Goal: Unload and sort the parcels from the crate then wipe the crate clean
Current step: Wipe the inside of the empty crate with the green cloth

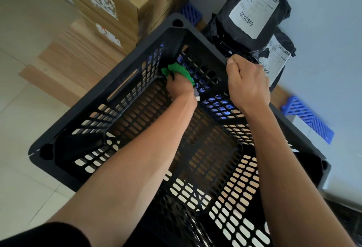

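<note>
Fingers of the left hand are curled round a green cloth, pressing it into the far inner corner of the black crate. Fingers of the right hand are clamped over the crate's far rim, judged to be steadying it against the wiping pressure. Both forearms reach down into the crate, which stands on the tiled floor and holds no parcels; unloading appears complete and wiping is the step in hand. A small white scrap shows beside the left wrist; what it is cannot be told.

Outside the crate, black labelled parcels are stacked against the wall just beyond the far rim. Cardboard boxes are stacked separately to the left, which suggests sorting by type. Blue slatted plastic pieces lie near the wall.
</note>
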Demonstrator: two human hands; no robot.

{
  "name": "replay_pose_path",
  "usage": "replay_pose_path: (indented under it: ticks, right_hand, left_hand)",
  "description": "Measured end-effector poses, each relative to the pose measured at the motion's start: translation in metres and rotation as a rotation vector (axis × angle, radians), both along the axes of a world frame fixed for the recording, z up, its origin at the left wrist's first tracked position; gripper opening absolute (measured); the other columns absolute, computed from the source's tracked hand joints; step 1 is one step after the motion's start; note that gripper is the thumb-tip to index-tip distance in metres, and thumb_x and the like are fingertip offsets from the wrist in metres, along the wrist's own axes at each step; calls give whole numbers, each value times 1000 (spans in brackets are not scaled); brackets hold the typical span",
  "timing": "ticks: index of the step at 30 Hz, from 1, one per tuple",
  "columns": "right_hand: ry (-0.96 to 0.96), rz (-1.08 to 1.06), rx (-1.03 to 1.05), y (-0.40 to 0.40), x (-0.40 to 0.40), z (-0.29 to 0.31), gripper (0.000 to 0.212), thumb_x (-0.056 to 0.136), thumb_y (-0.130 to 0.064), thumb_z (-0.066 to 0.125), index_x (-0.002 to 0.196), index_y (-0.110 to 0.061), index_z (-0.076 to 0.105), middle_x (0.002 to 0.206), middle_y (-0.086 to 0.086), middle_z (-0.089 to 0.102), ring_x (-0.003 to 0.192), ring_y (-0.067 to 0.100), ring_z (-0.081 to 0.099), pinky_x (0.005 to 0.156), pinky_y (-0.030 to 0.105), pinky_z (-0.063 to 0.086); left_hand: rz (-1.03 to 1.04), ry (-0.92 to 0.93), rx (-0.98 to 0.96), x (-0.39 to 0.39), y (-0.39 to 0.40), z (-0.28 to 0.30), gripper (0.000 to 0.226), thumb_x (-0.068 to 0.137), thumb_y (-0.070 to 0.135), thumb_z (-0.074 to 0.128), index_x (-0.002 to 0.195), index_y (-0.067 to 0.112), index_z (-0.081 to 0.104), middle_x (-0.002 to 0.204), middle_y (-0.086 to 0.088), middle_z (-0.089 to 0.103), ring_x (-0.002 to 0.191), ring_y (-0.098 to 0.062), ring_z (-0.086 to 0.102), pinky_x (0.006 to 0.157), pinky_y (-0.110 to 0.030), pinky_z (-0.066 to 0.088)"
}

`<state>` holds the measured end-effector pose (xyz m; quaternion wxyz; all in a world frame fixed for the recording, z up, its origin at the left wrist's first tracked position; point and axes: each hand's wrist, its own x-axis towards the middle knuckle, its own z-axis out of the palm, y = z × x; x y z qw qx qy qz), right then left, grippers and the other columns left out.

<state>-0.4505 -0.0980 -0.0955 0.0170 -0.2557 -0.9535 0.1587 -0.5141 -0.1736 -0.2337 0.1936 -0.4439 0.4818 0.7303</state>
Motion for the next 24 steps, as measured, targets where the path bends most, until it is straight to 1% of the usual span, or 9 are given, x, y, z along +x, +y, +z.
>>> replay_pose_path:
  ticks: [4,8,10,12,15,18,19,22,24]
  right_hand:
    - [-5,4,-4,-1,0,1,34,101,-35,32,71,-20,39,64,5,49,67,34,53,71,48,50]
    - [6,16,-1,-1,1,2,36,103,-35,32,72,-19,40,63,5,50,65,32,53,71,47,50]
    - [12,21,-2,-1,1,1,37,103,-35,32,72,-18,41,62,5,49,64,30,53,70,46,50]
    - [16,24,-2,-1,1,1,37,104,-35,32,72,-18,41,62,4,49,63,30,52,70,45,49]
    - [14,18,1,1,1,1,36,103,-33,33,71,-18,39,62,4,48,64,30,51,70,43,47]
    - [14,15,-1,1,0,0,36,102,-33,33,69,-20,37,63,4,48,66,32,52,69,45,47]
    - [13,13,-4,1,-1,0,35,102,-33,33,70,-20,37,63,5,48,67,33,52,69,45,47]
    - [17,14,-3,1,-1,0,35,102,-33,33,72,-16,39,64,5,48,67,33,52,69,45,47]
    - [23,20,7,1,0,0,35,102,-33,34,72,-16,38,63,4,48,67,33,51,69,44,46]
  left_hand:
    - [56,159,-64,22,6,47,42,107,22,43,148,21,54,144,-8,59,128,-28,57,111,-35,42]
    - [74,360,-42,35,4,53,41,106,17,44,145,15,56,140,-10,61,126,-25,59,112,-41,45]
    - [36,336,-50,30,-1,51,42,107,20,45,148,16,52,144,-9,58,128,-25,57,111,-40,44]
    - [2,227,-17,17,-4,48,46,107,25,46,153,18,46,148,-9,53,130,-27,54,112,-40,43]
    - [-1,69,104,-2,-11,42,45,104,26,49,147,14,52,140,-13,59,121,-31,59,108,-43,47]
    - [-15,124,69,2,-12,49,40,104,12,45,141,8,58,131,-10,63,113,-29,61,101,-37,49]
    - [8,144,60,5,-10,54,40,104,9,44,141,9,59,132,-10,64,115,-28,61,102,-38,49]
    - [49,211,46,17,-5,67,37,105,12,46,137,14,64,131,-9,67,116,-25,64,108,-43,49]
    - [11,309,53,26,-4,75,36,104,17,46,135,17,65,129,-7,69,117,-24,65,108,-47,50]
